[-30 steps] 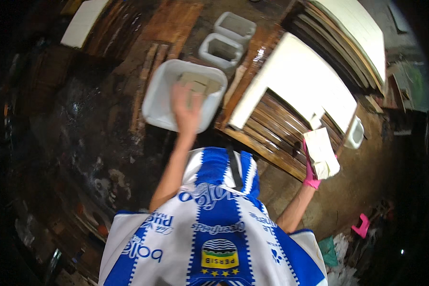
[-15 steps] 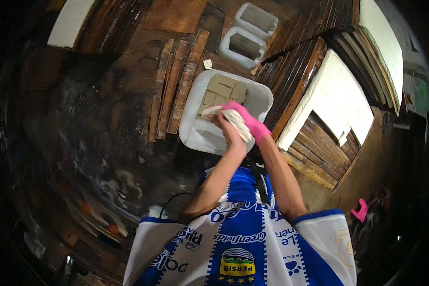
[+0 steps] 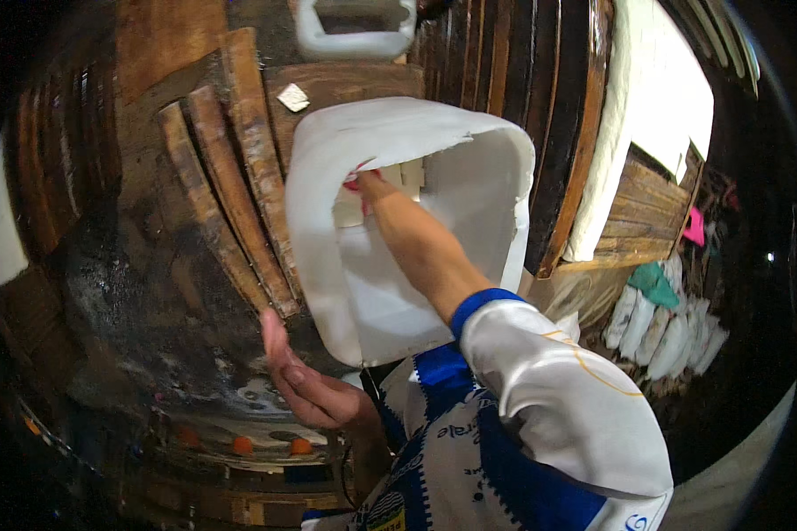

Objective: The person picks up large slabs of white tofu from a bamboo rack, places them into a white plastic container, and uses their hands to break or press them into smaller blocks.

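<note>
My right forearm reaches deep into a translucent white plastic container [image 3: 315,235]. My right hand [image 3: 359,181], in a pink glove, is at the far inner left, mostly hidden by the rim and wrist; what it holds, if anything, I cannot make out. Pale beige blocks [image 3: 407,180] lie inside around it. My bare left hand [image 3: 310,376] is outside, just left of the container's near corner, fingers stretched out, holding nothing. Beside it, three worn wooden planks [image 3: 237,199] lie on the dark floor.
A second white container [image 3: 354,46] stands beyond the first. A small white piece [image 3: 294,97] lies behind the planks. Stacked wooden boards [image 3: 514,53] and white panels [image 3: 618,106] fill the right. White sacks [image 3: 655,336] and a green cloth [image 3: 653,283] lie lower right; more slats [image 3: 62,159] are at left.
Both hands came together on a white bundle over the container; now my right arm is deep inside, the bundle is not visible, and my left hand has withdrawn leftward. The container appears nearer.
</note>
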The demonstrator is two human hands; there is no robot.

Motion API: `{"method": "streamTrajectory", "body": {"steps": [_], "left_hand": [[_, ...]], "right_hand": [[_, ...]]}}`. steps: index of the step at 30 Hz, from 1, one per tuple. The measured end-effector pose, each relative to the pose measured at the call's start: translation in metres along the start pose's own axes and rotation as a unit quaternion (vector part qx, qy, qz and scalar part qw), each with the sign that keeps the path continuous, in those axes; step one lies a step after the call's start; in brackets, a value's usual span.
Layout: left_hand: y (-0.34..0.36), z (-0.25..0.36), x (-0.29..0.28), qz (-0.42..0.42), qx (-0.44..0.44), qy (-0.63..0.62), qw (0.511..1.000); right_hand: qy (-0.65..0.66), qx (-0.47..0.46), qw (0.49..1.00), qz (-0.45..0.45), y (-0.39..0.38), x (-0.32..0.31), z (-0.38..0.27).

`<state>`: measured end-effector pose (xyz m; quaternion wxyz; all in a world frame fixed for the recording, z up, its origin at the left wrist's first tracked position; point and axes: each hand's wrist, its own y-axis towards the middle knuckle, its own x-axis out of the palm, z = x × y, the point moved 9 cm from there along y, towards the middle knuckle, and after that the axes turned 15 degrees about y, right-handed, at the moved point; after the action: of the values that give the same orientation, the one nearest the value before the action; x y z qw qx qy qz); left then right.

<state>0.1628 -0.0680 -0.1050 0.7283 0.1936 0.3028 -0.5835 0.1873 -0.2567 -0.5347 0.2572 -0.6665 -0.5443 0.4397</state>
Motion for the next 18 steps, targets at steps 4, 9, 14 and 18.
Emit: {"method": "streamTrajectory", "body": {"steps": [4, 9, 14, 18], "left_hand": [[0.017, -0.013, 0.017, 0.006, -0.053, 0.057, 0.997], [0.013, -0.027, 0.036, -0.012, -0.062, -0.017, 0.998], [0.015, -0.023, 0.023, 0.001, 0.055, 0.186, 0.981], [0.013, -0.024, 0.035, -0.025, -0.02, 0.055, 0.998]], "right_hand": [[-0.062, -0.08, 0.993, 0.065, 0.002, 0.021, -0.012], [-0.085, -0.133, 0.981, 0.114, -0.027, -0.005, -0.029], [-0.076, -0.211, 0.969, 0.107, -0.06, 0.009, -0.068], [-0.064, -0.219, 0.966, 0.125, -0.05, 0.01, -0.076]]}}
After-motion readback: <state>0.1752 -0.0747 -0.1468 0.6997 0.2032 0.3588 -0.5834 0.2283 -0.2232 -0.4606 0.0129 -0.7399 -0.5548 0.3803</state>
